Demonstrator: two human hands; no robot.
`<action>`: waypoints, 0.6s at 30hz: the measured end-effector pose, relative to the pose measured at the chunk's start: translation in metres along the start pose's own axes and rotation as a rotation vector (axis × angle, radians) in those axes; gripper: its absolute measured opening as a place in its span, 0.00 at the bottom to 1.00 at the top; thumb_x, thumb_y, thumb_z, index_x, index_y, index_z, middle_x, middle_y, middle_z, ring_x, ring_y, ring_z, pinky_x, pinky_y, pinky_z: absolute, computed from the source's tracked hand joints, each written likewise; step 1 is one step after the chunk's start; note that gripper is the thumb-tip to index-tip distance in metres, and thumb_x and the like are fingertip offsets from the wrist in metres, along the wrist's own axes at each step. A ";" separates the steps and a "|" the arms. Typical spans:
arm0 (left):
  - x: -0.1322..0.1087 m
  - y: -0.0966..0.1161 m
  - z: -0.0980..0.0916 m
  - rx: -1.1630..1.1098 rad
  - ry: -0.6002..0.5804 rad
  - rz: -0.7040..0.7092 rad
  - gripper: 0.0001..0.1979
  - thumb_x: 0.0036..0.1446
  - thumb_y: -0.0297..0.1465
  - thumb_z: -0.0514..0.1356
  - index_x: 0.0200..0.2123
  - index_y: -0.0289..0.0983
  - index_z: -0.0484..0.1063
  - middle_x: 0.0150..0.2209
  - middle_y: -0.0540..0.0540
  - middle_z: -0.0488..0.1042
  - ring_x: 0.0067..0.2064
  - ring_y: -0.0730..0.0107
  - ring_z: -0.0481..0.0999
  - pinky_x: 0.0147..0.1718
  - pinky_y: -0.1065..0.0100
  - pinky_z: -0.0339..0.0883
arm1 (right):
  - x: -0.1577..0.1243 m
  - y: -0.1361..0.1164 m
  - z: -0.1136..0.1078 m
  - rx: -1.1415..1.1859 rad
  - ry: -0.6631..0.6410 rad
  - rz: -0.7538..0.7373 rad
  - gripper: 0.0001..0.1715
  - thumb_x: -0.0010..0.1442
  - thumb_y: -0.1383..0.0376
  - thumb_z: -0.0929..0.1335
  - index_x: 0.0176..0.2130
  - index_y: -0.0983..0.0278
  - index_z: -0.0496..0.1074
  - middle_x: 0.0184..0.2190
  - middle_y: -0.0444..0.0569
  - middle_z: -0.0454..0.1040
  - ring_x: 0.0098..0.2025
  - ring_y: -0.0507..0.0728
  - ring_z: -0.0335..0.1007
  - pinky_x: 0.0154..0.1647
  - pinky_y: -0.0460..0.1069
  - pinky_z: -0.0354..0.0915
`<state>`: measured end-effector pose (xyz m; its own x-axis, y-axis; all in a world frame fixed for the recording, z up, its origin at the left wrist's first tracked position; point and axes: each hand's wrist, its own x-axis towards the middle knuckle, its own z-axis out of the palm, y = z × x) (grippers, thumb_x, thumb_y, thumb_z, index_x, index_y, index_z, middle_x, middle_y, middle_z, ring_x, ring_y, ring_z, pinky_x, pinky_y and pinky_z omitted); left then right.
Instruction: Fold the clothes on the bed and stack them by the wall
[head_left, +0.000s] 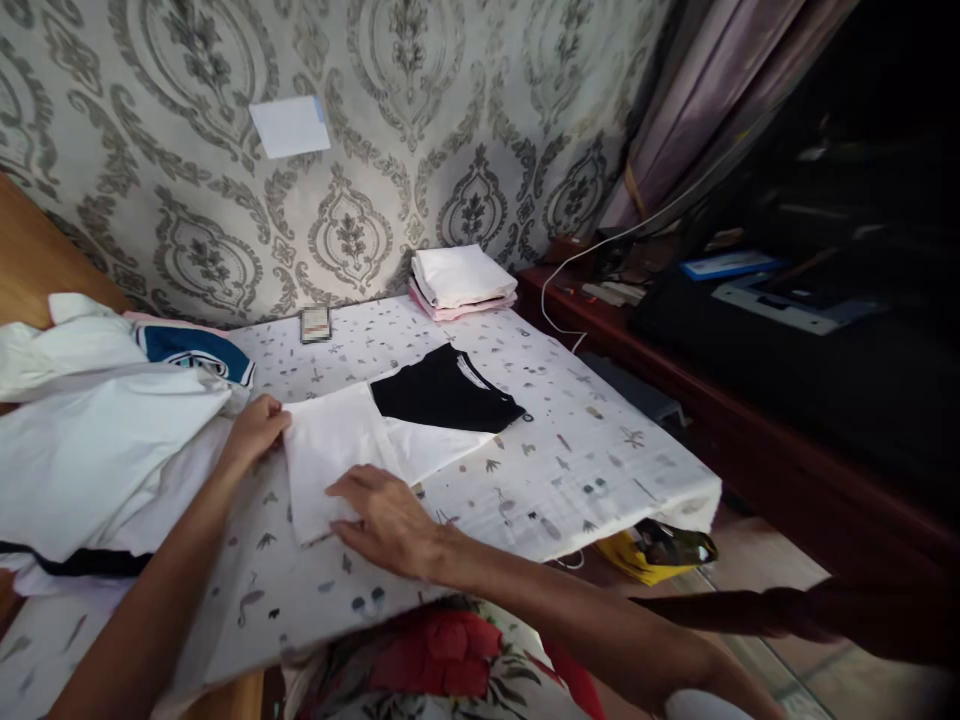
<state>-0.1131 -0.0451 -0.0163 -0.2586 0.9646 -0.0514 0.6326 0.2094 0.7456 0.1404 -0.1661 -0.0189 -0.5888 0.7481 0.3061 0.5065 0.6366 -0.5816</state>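
A folded white cloth (330, 445) lies on the patterned table cover (570, 450) in front of me. My left hand (255, 430) rests at the cloth's far left corner, fingers curled on its edge. My right hand (382, 515) lies flat on the cloth's near edge, fingers stretched out and pressing down. A black garment (442, 390) lies partly over a white piece just beyond the cloth, to the right.
A heap of white clothes (97, 440) with a blue-and-white item sits at left. A folded white and pink stack (461, 280) stands by the wallpapered wall. A small card (315, 323) lies near it. A dark wooden cabinet (750, 420) runs along the right; a yellow bag (652, 555) is below.
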 end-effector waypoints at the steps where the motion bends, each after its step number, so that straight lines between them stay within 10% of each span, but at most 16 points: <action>1: 0.003 0.005 0.002 0.172 0.068 0.113 0.08 0.47 0.32 0.63 0.33 0.40 0.68 0.30 0.46 0.75 0.35 0.55 0.77 0.32 0.62 0.71 | -0.006 0.007 -0.004 0.011 0.047 0.066 0.14 0.63 0.65 0.69 0.50 0.63 0.72 0.46 0.51 0.75 0.48 0.58 0.71 0.50 0.51 0.67; 4: 0.015 0.026 0.021 0.412 0.091 0.460 0.09 0.54 0.32 0.57 0.39 0.40 0.70 0.43 0.40 0.77 0.49 0.50 0.75 0.49 0.55 0.69 | -0.021 0.023 -0.019 -0.030 0.149 0.347 0.07 0.65 0.67 0.67 0.45 0.63 0.71 0.41 0.49 0.74 0.42 0.56 0.72 0.43 0.50 0.67; 8: 0.033 0.056 0.062 0.345 -0.213 0.704 0.13 0.55 0.29 0.54 0.42 0.39 0.73 0.46 0.40 0.76 0.51 0.53 0.73 0.54 0.56 0.65 | -0.025 0.023 -0.028 -0.204 0.067 0.513 0.08 0.66 0.60 0.68 0.42 0.63 0.71 0.42 0.52 0.74 0.44 0.59 0.74 0.42 0.52 0.66; 18: 0.060 0.055 0.080 0.169 -0.333 0.596 0.06 0.51 0.32 0.57 0.32 0.39 0.72 0.29 0.50 0.73 0.32 0.66 0.71 0.35 0.67 0.64 | 0.002 0.015 -0.028 -0.194 -0.062 0.567 0.04 0.60 0.70 0.68 0.33 0.62 0.69 0.34 0.48 0.75 0.36 0.56 0.70 0.35 0.49 0.60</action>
<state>-0.0353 0.0369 -0.0314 0.3873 0.9150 0.1132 0.7090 -0.3740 0.5979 0.1643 -0.1497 -0.0056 -0.2256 0.9724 -0.0599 0.8545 0.1680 -0.4915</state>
